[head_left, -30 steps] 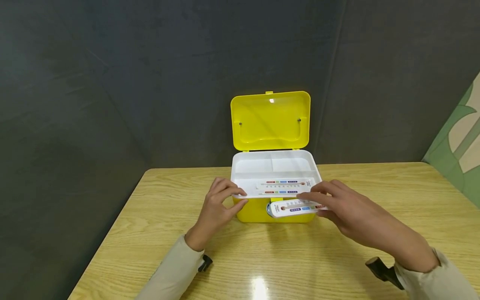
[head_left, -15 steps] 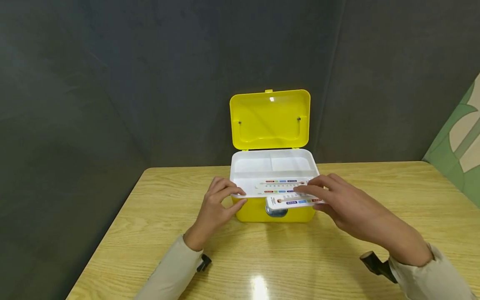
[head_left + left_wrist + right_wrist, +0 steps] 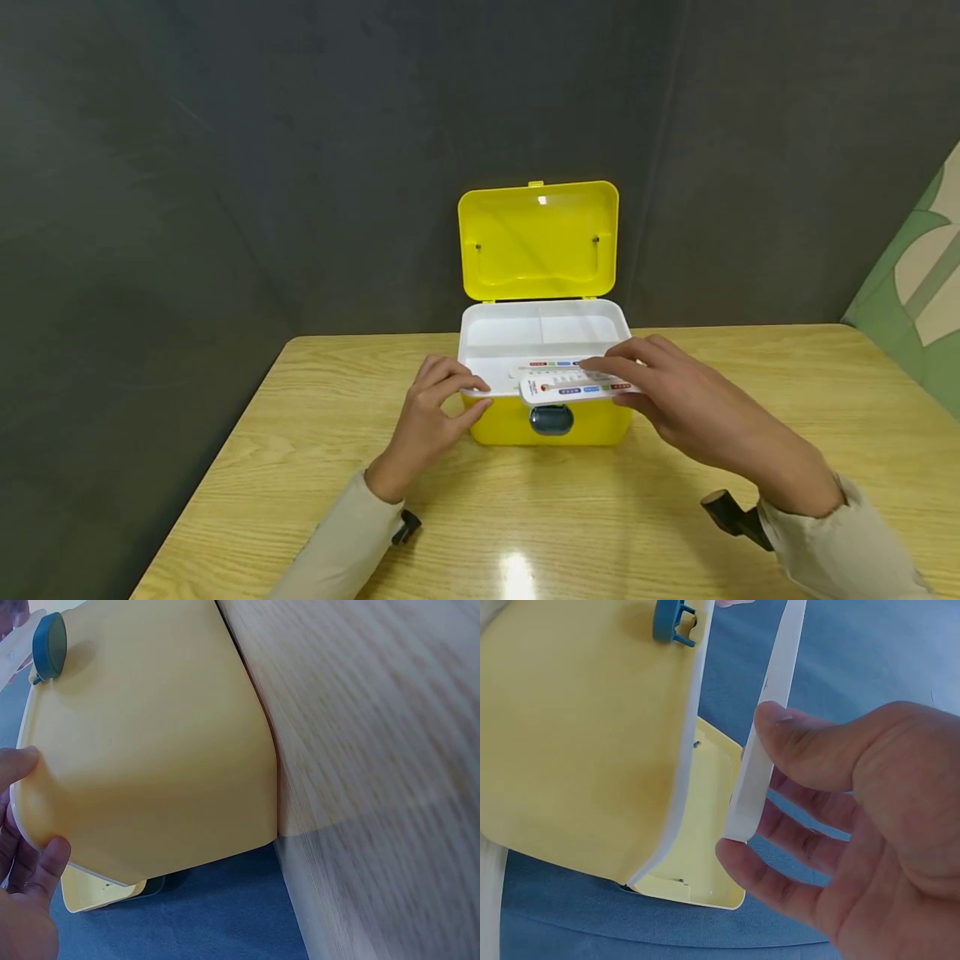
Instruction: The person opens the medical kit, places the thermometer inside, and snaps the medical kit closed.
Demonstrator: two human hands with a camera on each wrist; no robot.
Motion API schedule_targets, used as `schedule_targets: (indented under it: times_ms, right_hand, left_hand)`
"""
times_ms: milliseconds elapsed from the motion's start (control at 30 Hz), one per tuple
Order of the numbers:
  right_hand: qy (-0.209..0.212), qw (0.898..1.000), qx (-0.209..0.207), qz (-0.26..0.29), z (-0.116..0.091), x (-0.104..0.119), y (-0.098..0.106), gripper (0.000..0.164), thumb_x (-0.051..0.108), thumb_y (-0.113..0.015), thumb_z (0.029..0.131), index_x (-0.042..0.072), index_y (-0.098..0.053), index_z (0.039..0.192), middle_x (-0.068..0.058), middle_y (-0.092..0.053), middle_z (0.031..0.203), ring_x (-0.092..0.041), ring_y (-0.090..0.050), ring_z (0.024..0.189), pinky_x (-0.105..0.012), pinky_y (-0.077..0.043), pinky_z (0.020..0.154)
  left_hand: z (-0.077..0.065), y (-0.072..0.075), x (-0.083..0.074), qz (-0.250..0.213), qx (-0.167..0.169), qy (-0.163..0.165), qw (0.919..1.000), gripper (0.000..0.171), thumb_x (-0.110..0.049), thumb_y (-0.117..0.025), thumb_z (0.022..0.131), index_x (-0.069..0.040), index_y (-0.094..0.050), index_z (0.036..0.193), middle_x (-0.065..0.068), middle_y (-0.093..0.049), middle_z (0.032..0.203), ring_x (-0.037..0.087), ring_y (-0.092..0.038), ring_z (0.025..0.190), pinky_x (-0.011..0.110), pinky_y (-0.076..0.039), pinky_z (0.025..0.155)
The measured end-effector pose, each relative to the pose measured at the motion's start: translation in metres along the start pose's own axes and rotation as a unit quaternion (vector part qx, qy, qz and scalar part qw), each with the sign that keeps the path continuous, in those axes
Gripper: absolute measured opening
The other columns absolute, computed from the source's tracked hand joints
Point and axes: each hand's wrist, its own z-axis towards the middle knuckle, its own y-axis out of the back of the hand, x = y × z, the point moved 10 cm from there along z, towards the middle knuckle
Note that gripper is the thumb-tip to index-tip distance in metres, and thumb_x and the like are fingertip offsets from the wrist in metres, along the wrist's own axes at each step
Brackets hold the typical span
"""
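A yellow storage box (image 3: 498,425) stands with its lid (image 3: 540,237) raised, showing a white compartmented tray (image 3: 501,332) inside. My left hand (image 3: 429,412) holds the box at its front left corner, fingers over the rim and thumb against the yellow wall. Between the thumb and fingers of my right hand (image 3: 697,412) is a flat white thermometer (image 3: 534,390) with coloured scale marks, gripped by its right end. It is over the tray's front compartment, overlapping the front rim in the head view. Beneath it, another thermometer (image 3: 536,364) lies in the tray, partly covered.
A dark latch (image 3: 551,420) sits on the box's front. The wooden table (image 3: 337,375) carries the box near its back edge. Behind rises a dark fabric wall (image 3: 375,167), with a green patterned panel (image 3: 922,267) at the far right.
My right hand has brought the thermometer up, back and slightly left, from in front of the box to over the tray, uncovering the latch. The left hand keeps its place.
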Motion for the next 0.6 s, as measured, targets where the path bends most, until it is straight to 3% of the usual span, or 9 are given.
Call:
schedule_targets:
  times_ms: [600]
  right_hand:
    - [-0.016,1.000,-0.004,-0.020,0.0102,-0.0043,-0.0036,0.046,0.007,-0.076,0.085,0.016,-0.066,0.128,-0.005,-0.065,0.115,-0.021,-0.059,0.099,-0.038,-0.054,0.080]
  left_hand:
    - [-0.0028,-0.0012,0.0011,-0.005,-0.002,-0.003,1.0000,0.017,-0.008,-0.086,0.076,-0.012,-0.074,0.087,0.000,-0.063,0.089,0.017,-0.053,0.092,0.030,-0.048,0.082]
